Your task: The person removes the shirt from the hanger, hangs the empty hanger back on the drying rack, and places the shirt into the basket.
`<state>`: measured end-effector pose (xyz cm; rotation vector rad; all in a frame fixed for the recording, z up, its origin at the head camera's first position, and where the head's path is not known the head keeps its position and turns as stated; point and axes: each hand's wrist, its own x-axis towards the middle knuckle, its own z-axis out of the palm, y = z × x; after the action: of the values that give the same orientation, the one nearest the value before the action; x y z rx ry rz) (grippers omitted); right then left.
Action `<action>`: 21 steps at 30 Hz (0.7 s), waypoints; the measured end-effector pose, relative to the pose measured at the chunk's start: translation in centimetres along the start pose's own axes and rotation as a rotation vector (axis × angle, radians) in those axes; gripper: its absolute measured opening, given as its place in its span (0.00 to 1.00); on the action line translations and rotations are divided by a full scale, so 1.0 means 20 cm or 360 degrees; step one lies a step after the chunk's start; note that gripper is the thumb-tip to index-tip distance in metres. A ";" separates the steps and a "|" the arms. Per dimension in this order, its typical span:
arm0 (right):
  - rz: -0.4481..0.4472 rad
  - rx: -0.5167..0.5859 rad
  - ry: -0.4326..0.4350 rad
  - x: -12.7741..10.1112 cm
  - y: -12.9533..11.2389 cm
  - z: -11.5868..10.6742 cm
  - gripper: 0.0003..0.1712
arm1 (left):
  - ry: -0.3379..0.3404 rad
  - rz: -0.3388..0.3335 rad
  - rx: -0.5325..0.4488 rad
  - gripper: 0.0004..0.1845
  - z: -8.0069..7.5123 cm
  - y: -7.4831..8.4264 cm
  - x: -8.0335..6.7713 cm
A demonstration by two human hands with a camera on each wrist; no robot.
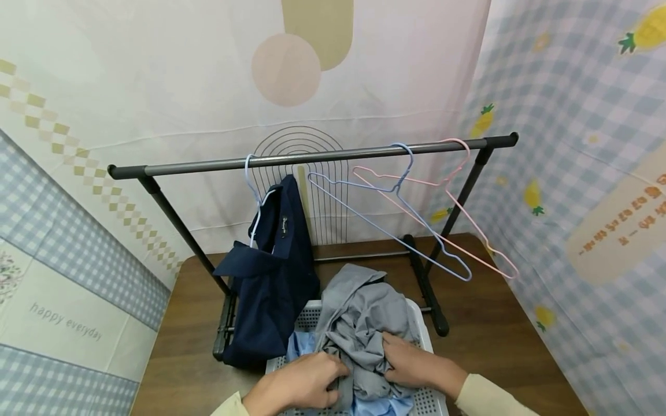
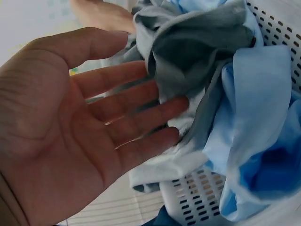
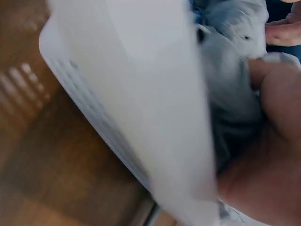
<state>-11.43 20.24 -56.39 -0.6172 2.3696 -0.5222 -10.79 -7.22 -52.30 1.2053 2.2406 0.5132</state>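
Crumpled grey cotton shirt [image 1: 359,323] heaped in white perforated plastic basket [image 1: 424,341] at the brown wooden table's near edge, atop a light blue garment [image 1: 302,346]. Left hand [image 1: 302,384] touches it, fingers [image 2: 141,113] straight and spread. Right hand [image 1: 411,361] rests on the folds; its finger curl cannot be told. Risk: lifting may drag the blue garment out, or snag the navy shirt [image 1: 270,283] hanging off the black rail [image 1: 312,156].

Clothes rack on a wooden table

A dark rail [image 1: 312,157] crosses mid-frame, bearing a navy shirt [image 1: 270,271] at centre-left and, right of centre, an empty blue hanger [image 1: 395,225] beside a pink hanger [image 1: 468,219].
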 end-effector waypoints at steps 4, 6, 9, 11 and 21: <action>-0.0134 -0.0029 -0.0037 -0.07 0.00 -0.06 0.41 | 0.0146 0.0059 0.0024 0.16 0.00 -0.03 -0.03; -0.0240 -0.0079 -0.0015 -0.12 0.00 -0.09 0.39 | 0.0246 0.0080 0.0030 0.14 0.02 -0.05 -0.05; -0.0374 -0.0071 -0.0014 -0.17 0.01 -0.16 0.39 | 0.0514 0.0154 0.0051 0.09 0.06 -0.08 -0.08; -0.0409 0.0013 -0.0055 -0.21 0.01 -0.23 0.42 | 0.0723 0.0214 0.0082 0.10 0.09 -0.10 -0.09; -0.0328 0.0177 0.0440 -0.15 0.08 -0.53 0.34 | 0.0704 0.0145 0.0225 0.13 0.14 -0.16 -0.18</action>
<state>-16.79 25.33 -48.13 -0.7858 2.5245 -0.8742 -9.42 -11.82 -55.29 1.3770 2.6360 0.7263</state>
